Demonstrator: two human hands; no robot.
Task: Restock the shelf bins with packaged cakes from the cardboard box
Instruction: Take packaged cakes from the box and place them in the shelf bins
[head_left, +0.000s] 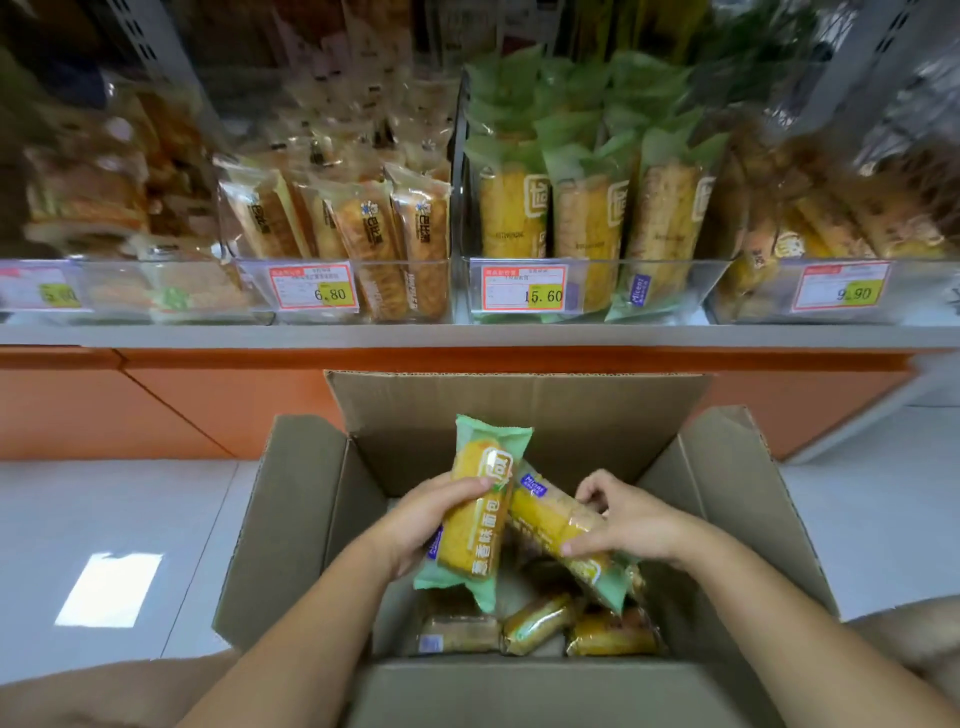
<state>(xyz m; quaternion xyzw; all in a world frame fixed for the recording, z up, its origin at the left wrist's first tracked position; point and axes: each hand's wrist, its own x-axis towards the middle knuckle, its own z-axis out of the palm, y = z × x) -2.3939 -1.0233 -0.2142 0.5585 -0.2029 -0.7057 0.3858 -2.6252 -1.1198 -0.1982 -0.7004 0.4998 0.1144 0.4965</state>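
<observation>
An open cardboard box stands on the floor below the shelf, with several wrapped cakes lying at its bottom. My left hand grips one green-and-yellow packaged cake, held nearly upright above the box. My right hand grips a second green-and-yellow cake that lies tilted across the box interior. The two packages touch near their middles. On the shelf straight ahead, a clear bin with a 15.60 price tag holds several of the same green packaged cakes standing upright.
To the left, another clear bin tagged 6.80 holds brown pastry packs. Further bins flank both ends. An orange base panel runs below the shelf edge. Grey floor tiles lie on both sides of the box.
</observation>
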